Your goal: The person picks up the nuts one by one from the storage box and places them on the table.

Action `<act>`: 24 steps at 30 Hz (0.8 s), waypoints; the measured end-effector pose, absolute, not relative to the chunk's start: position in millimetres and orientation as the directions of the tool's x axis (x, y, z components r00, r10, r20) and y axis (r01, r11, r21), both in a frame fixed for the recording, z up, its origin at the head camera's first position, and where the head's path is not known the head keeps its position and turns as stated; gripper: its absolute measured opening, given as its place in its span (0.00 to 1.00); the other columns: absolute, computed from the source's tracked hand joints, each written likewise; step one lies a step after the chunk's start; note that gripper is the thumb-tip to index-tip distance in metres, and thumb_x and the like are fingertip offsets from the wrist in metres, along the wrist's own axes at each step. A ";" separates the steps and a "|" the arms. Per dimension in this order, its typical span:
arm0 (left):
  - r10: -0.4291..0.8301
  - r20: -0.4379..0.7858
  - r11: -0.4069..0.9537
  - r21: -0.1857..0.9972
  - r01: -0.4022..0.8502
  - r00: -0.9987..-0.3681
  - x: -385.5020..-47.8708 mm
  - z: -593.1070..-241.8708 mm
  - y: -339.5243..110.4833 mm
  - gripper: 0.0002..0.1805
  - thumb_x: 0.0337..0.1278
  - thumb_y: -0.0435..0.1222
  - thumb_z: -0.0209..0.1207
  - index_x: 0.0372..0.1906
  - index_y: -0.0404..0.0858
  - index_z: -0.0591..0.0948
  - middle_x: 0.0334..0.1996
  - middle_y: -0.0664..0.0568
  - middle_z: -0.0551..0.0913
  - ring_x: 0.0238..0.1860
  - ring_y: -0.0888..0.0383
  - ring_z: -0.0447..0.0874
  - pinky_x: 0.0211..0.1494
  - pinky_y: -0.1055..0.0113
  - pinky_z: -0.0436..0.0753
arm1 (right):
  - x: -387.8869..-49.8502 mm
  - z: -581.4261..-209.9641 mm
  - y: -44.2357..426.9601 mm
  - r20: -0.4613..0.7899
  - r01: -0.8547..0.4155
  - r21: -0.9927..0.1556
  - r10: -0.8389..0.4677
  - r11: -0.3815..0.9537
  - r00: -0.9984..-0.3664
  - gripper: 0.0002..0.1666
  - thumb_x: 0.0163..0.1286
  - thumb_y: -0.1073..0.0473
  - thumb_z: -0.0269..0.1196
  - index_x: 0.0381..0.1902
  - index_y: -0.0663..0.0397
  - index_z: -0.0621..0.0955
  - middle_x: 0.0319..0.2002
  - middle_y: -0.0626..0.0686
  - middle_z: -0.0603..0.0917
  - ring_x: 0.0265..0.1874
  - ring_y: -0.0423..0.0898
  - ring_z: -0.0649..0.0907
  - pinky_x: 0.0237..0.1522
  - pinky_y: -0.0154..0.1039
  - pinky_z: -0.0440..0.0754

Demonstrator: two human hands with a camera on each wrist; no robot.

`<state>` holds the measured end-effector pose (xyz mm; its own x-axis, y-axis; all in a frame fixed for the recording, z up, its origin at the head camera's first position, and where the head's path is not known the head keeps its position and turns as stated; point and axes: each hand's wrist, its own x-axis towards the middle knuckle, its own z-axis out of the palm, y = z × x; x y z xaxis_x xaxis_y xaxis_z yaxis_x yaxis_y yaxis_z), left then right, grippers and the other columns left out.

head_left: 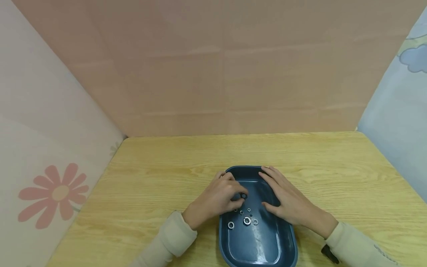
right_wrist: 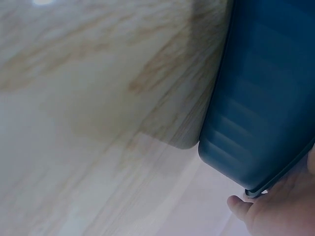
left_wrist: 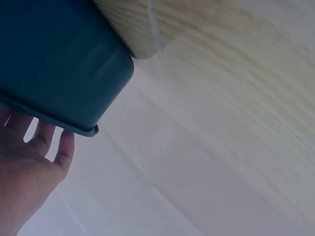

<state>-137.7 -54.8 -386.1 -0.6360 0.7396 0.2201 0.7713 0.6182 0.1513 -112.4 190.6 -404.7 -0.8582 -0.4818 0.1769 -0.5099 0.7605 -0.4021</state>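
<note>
A dark blue tray [head_left: 263,244] lies on the table with several metal nuts of different sizes inside. Over its left rim reaches my left hand [head_left: 224,194], index finger and thumb pinching a dark nut [head_left: 244,195]. In the left wrist view, other fingers [left_wrist: 65,147] touch the tray's rim. My right hand [head_left: 291,203] rests on the right rim, fingers spread and thumb over the inside, holding nothing. A large silver nut [head_left: 247,221] sits mid-tray, between another nut [head_left: 231,225] on the left and a thinner one [head_left: 255,221] on the right. Several tiny nuts lie above them.
The wood-grain table [head_left: 160,178] stretches around the tray on both sides. A pinkish-brown covering [head_left: 220,74] stands along its back edge. Walls rise at both sides, the left one with a flower print [head_left: 60,193].
</note>
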 end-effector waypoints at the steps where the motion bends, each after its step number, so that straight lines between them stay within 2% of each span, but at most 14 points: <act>1: 0.738 0.238 0.616 0.147 0.774 -0.632 -137.8 -385.7 -55.7 0.10 0.58 0.44 0.67 0.44 0.53 0.89 0.39 0.66 0.90 0.40 0.63 0.74 0.55 0.61 0.73 | -112.4 -404.9 190.5 0.181 -0.512 -0.401 -0.482 0.760 -0.857 0.51 0.59 0.53 0.72 0.74 0.61 0.61 0.77 0.59 0.56 0.77 0.64 0.53 0.68 0.67 0.62; 8: 0.731 0.360 0.579 0.123 0.806 -0.580 -141.8 -385.1 -60.2 0.09 0.56 0.42 0.68 0.43 0.49 0.89 0.37 0.64 0.90 0.37 0.63 0.76 0.42 0.71 0.73 | -113.2 -404.2 190.9 0.199 -0.522 -0.393 -0.484 0.757 -0.852 0.51 0.58 0.54 0.72 0.74 0.61 0.61 0.77 0.59 0.56 0.77 0.64 0.54 0.67 0.67 0.63; 19: 0.680 0.435 0.576 0.181 0.797 -0.590 -146.3 -385.2 -69.4 0.10 0.53 0.39 0.70 0.43 0.47 0.90 0.39 0.62 0.90 0.38 0.64 0.79 0.43 0.72 0.77 | -114.2 -405.1 189.2 0.249 -0.556 -0.348 -0.497 0.755 -0.831 0.50 0.58 0.54 0.72 0.73 0.61 0.63 0.76 0.59 0.59 0.75 0.65 0.57 0.66 0.67 0.65; 24: 0.654 0.467 0.608 0.145 0.781 -0.595 -147.1 -382.3 -75.2 0.10 0.52 0.39 0.71 0.42 0.48 0.90 0.39 0.62 0.90 0.36 0.63 0.77 0.42 0.70 0.75 | -114.2 -404.6 188.5 0.248 -0.553 -0.344 -0.495 0.759 -0.833 0.50 0.58 0.54 0.73 0.73 0.60 0.63 0.76 0.59 0.59 0.75 0.64 0.57 0.66 0.67 0.64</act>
<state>-147.1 -75.2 -382.3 -0.5954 0.6537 0.4671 0.7809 0.6077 0.1449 -114.2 188.5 -404.6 -0.8328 -0.4948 0.2482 -0.5533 0.7585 -0.3443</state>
